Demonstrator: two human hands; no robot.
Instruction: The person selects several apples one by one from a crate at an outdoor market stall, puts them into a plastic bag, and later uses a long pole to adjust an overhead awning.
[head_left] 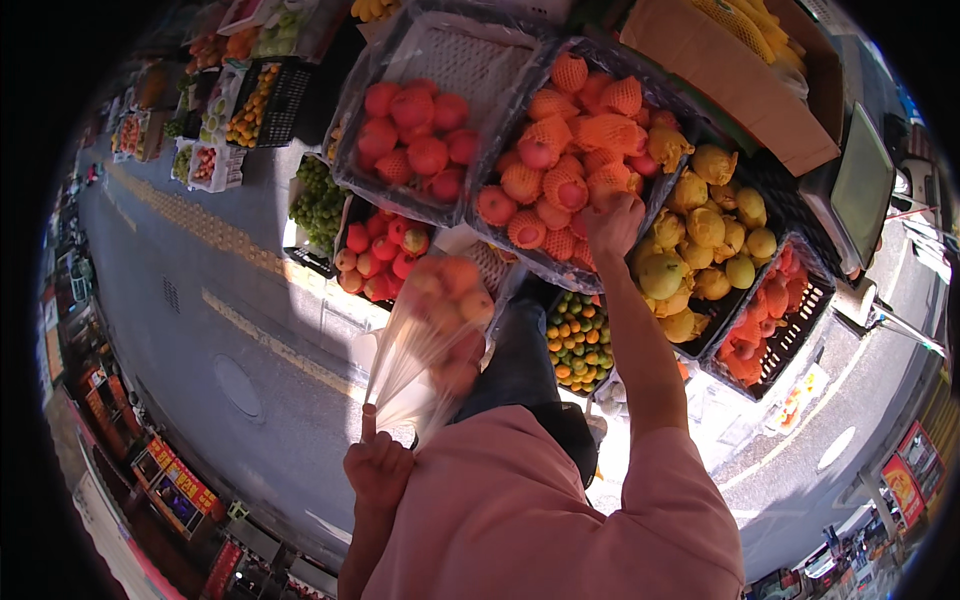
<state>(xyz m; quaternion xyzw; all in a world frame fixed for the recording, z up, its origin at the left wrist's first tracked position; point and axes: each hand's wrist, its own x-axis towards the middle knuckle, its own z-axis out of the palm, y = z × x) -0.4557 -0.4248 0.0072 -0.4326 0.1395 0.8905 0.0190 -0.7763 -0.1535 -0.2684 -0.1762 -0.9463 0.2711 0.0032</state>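
Note:
My left hand (378,465) is closed on the gathered top of a clear plastic bag (410,365), with one finger pointing up. Several round red-orange fruits (450,290) fill the bag, which stretches away from the hand. My right hand (614,225) reaches into a dark lined crate (478,185) of red fruits in foam net sleeves (565,190). Its fingers are curled down among the fruits at the crate's right side. What they grip is partly hidden by the hand.
Left of that crate stands another with red fruits (410,140). Yellow wrapped fruits (705,225) lie to the right, beside a crate of red netted fruits (770,300). Small green-orange citrus (578,340) sit below. A cardboard box (730,85) and a flat-topped scale (858,185) stand far right.

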